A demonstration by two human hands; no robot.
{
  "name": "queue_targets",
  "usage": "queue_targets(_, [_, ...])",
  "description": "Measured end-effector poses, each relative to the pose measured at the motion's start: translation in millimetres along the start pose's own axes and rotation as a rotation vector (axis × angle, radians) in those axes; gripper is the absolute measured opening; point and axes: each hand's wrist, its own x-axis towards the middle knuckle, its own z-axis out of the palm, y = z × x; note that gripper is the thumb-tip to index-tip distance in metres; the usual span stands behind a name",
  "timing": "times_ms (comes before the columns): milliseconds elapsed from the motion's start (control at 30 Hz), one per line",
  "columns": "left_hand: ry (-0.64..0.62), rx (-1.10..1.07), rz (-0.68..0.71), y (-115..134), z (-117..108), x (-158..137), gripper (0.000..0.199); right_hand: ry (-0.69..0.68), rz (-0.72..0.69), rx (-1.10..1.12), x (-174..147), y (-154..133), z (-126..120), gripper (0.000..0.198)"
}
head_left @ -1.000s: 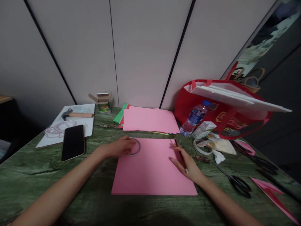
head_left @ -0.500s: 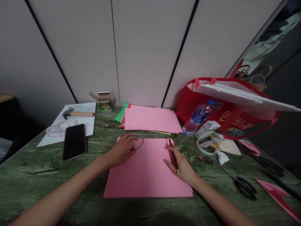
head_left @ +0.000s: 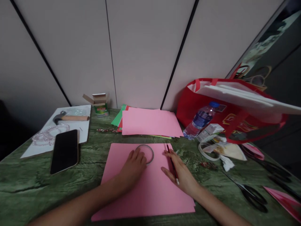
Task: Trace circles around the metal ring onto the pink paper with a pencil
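Observation:
A thin grey ring (head_left: 152, 153) lies on the pink paper (head_left: 150, 191), near its upper edge. My left hand (head_left: 134, 164) is over the ring's left side, fingers close together and curled down on it; that part of the ring is hidden. My right hand (head_left: 182, 174) rests at the right edge of the paper. It holds a dark red pencil (head_left: 173, 164) slanting along the fingers, with its white end toward the wrist.
More pink sheets (head_left: 150, 122) lie behind. Left are a phone (head_left: 65, 151), a hammer (head_left: 72, 118) and a small box (head_left: 101, 108). Right stand a bottle (head_left: 199, 121) and red bag (head_left: 188, 100); scissors (head_left: 251, 194) and a tape roll (head_left: 209, 156) lie nearer.
My left hand has brought the ring right and down flat onto the pink paper. The sheet's left side has shifted toward me. My right hand still holds the pencil.

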Motion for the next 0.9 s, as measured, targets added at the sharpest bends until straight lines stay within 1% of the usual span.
queue_targets(133, [0.054,0.015,0.015,2.8,7.9,-4.5,0.02,0.075,0.033,0.098,19.9,-6.8,-6.2,0.022])
queue_targets(233, [0.057,0.005,0.022,5.3,6.7,-7.1,0.022,0.082,0.097,0.245,40.1,-14.8,-6.1,0.021])
queue_targets(333, [0.072,-0.015,0.02,6.1,4.8,-8.3,0.025,0.042,0.143,0.347,53.8,-20.7,3.4,0.022])
queue_targets(500, [0.131,0.028,0.028,6.9,10.5,-9.0,0.02,0.026,0.151,0.359,55.9,-19.7,24.5,0.025])
queue_targets(600, [0.191,0.049,0.045,8.0,12.8,-9.9,0.017,0.041,0.159,0.38,53.1,-18.7,28.6,0.024])
queue_targets(667, [0.213,0.038,0.036,8.4,10.4,-9.8,0.019,0.047,0.18,0.422,52.6,-20.0,27.2,0.025])
queue_targets(767, [0.197,0.01,0.06,8.7,1.1,-5.4,0.026,0.073,0.19,0.495,56.7,-20.2,21.0,0.027])
queue_targets(833, [0.172,-0.014,0.101,9.3,-5.8,1.1,0.033,0.108,0.215,0.578,64.7,-16.5,16.1,0.03])
queue_targets(900, [0.144,-0.049,0.133,10.1,-10.6,9.2,0.039,0.147,0.271,0.678,77.8,-10.3,12.0,0.034])
